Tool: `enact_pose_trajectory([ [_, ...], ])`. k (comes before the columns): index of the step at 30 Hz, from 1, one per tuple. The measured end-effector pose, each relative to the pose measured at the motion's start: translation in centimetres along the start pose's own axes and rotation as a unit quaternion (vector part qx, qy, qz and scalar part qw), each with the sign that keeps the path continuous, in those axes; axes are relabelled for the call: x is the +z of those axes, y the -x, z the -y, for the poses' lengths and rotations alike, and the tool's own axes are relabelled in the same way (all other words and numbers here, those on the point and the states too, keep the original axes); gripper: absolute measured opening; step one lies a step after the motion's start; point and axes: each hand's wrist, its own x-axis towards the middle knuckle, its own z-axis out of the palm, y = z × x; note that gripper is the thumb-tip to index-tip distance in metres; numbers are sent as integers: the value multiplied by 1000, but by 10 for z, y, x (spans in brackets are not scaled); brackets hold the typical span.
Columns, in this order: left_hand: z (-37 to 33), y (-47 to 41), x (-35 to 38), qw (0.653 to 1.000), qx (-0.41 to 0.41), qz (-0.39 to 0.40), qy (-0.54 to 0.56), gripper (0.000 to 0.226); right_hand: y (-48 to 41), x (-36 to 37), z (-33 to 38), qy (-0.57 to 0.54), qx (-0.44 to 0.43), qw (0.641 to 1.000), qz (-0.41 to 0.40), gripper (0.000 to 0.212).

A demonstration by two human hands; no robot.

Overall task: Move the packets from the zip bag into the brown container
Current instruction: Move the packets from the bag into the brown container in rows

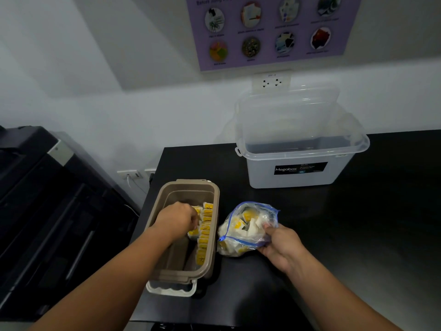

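The brown container (214,194) stands open near the left edge of the black table. A row of yellow-and-white packets (204,232) stands along its right wall. My left hand (175,219) is inside the container, fingers curled round some packets at the row's far end. Just right of the container lies the clear zip bag (241,240) with a blue zip strip, its mouth open and several packets inside. My right hand (282,244) grips the bag's right side and holds it on the table.
A clear plastic box (300,163) labelled Megabox stands open at the back of the black table (358,223), its lid leaning on the wall. A large black machine (47,199) stands left of the table. A white latch handle (171,289) hangs on the container's near end.
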Motion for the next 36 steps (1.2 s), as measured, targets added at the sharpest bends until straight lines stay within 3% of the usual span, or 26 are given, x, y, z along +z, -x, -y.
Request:
enact_pose_trajectory([
  [7,1,5,-2,1000,10,13,-6,26,8,3,5,-30,18,999,16,39],
  [10,0,6,-8,1000,13,17,2,9,8,2,3,-30,7,999,39,43],
  [12,-1,8,-15,1000,12,7,14,10,6,1,1,-34,1,998,51,46],
  [16,-13,21,-41,994,19,-92,53,9,3,2,-1,-37,-6,998,56,52],
  [19,-40,39,-60,979,69,-147,125,5,4,3,-3,-7,-25,999,32,47],
  [22,-75,47,-62,972,132,-100,167,4,6,6,-4,29,-39,999,17,44],
  [25,-105,39,-45,979,149,-46,131,9,9,6,-3,66,-47,997,13,42],
  [30,-135,5,-10,997,64,32,29,15,13,0,-1,95,-59,994,17,41],
  [36,-148,-9,12,998,34,43,14,28,16,-3,1,96,-60,994,4,39],
])
